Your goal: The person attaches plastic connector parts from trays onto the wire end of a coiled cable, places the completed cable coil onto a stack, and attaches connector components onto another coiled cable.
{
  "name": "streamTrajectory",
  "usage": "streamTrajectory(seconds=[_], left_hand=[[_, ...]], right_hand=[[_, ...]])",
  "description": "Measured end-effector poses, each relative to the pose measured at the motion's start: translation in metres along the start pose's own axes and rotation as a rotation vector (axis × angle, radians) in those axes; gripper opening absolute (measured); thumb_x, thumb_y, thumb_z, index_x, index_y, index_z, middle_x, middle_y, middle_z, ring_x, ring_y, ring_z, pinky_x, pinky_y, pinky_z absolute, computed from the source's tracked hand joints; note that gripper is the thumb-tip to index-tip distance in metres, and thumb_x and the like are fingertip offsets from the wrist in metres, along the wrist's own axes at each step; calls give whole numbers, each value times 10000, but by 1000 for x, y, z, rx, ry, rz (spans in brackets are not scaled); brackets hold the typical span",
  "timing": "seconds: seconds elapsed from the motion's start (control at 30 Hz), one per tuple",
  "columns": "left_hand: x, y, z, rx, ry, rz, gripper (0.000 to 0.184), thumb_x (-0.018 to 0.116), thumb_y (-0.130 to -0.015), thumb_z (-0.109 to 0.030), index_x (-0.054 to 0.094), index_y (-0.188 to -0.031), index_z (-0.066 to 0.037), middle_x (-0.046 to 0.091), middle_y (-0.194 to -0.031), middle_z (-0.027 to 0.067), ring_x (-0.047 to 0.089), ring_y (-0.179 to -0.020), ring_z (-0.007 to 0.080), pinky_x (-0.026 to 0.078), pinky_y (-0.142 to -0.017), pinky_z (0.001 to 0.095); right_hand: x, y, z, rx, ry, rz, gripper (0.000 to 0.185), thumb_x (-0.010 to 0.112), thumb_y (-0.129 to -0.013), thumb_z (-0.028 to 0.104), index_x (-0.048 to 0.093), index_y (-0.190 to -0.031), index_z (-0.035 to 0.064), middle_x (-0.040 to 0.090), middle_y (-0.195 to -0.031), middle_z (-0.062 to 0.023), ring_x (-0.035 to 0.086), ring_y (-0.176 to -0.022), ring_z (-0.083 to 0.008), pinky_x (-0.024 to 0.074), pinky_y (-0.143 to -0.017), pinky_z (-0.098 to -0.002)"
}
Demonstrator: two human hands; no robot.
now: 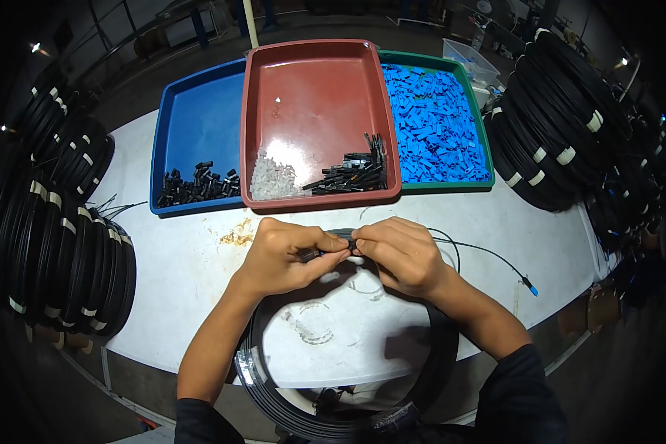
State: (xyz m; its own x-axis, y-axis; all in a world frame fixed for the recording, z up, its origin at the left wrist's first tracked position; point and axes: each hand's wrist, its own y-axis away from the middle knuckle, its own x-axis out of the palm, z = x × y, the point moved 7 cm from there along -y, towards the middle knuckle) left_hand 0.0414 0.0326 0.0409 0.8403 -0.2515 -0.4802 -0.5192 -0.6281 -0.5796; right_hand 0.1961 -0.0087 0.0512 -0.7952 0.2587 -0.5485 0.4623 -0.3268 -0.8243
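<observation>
A large coil of black cable [442,348] leans at the table's near edge, with clear tape round it in places. At the top of the coil my left hand [292,255] pinches a small dark piece between thumb and fingers. My right hand [399,255] grips the same spot from the other side, its fingertips almost touching the left ones. The fingers hide most of the dark piece. A loose cable end with a blue tip [533,290] reaches out to the right over the table.
Behind the hands stand a blue tray [200,133] with black parts, a red tray [314,89] with white and black parts, and a green tray [488,174] full of blue pieces. Stacked black coils [66,251] rise at the left, more coils [562,126] at the right.
</observation>
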Motion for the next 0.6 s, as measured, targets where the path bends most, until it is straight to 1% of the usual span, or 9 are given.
streamTrajectory(seconds=[0.13, 0.17, 0.2, 0.23, 0.37, 0.43, 0.53, 0.57, 0.6], left_hand=[[2, 1, -2, 100, 15, 7, 118, 837, -760, -36, 760, -843, -1, 776, -838, 133, 751, -663, 229, 597, -599, 283], [5, 2, -11, 230, -163, 65, 136, 844, -747, -41, 759, -846, -3, 777, -849, 128, 746, -656, 226, 596, -598, 289], [11, 4, -18, 360, -342, 123, 153, 850, -734, -46, 759, -850, -4, 779, -860, 124, 742, -649, 223, 595, -597, 295], [12, 5, -21, 371, -399, 125, 164, 852, -725, -58, 761, -855, -15, 781, -874, 118, 733, -636, 215, 590, -588, 295], [4, 3, -15, 276, -255, 57, 150, 848, -733, -59, 762, -849, -21, 780, -873, 117, 735, -643, 209, 588, -589, 288], [1, 3, 0, 78, -29, -2, 137, 841, -740, -56, 759, -845, -25, 780, -877, 117, 736, -650, 213, 590, -594, 292], [4, 3, 3, -33, -16, 91, 145, 835, -736, -42, 755, -855, -24, 777, -876, 117, 737, -658, 225, 595, -602, 310], [4, 2, 2, -32, -17, 92, 145, 835, -736, -42, 755, -855, -24, 777, -876, 117, 737, -658, 225, 595, -602, 310], [5, 2, -7, 101, -119, 117, 151, 832, -736, -38, 753, -864, -24, 776, -873, 118, 736, -657, 229, 594, -601, 312]], right_hand=[[0, 4, 0, -20, -9, 66, 203, 676, -677, -96, 596, -840, -6, 665, -847, -118, 645, -687, -268, 516, -594, -357], [1, 7, -1, -20, -7, 65, 203, 676, -677, -96, 596, -840, -6, 665, -847, -118, 645, -687, -268, 516, -594, -357], [5, 11, -11, 107, -107, 76, 204, 669, -669, -94, 595, -837, -6, 666, -856, -122, 645, -691, -269, 519, -601, -360], [9, 14, -20, 233, -209, 87, 205, 662, -661, -93, 593, -834, -6, 666, -866, -126, 646, -695, -270, 523, -608, -362], [9, 10, -16, 168, -166, 53, 206, 662, -645, -74, 591, -827, -9, 667, -891, -136, 647, -701, -265, 529, -619, -362], [4, 5, -4, 15, -24, 33, 214, 676, -632, -55, 589, -822, -9, 670, -909, -131, 645, -701, -265, 531, -622, -355], [3, 4, 12, -113, 107, 54, 202, 673, -639, -57, 589, -817, -9, 671, -910, -128, 639, -694, -268, 527, -618, -357], [3, 3, 12, -98, 83, 79, 220, 659, -635, -86, 587, -832, -19, 664, -891, -133, 642, -697, -284, 526, -612, -367], [3, 5, 10, -98, 84, 77, 220, 659, -635, -86, 587, -832, -19, 664, -891, -133, 642, -697, -284, 526, -612, -367]])
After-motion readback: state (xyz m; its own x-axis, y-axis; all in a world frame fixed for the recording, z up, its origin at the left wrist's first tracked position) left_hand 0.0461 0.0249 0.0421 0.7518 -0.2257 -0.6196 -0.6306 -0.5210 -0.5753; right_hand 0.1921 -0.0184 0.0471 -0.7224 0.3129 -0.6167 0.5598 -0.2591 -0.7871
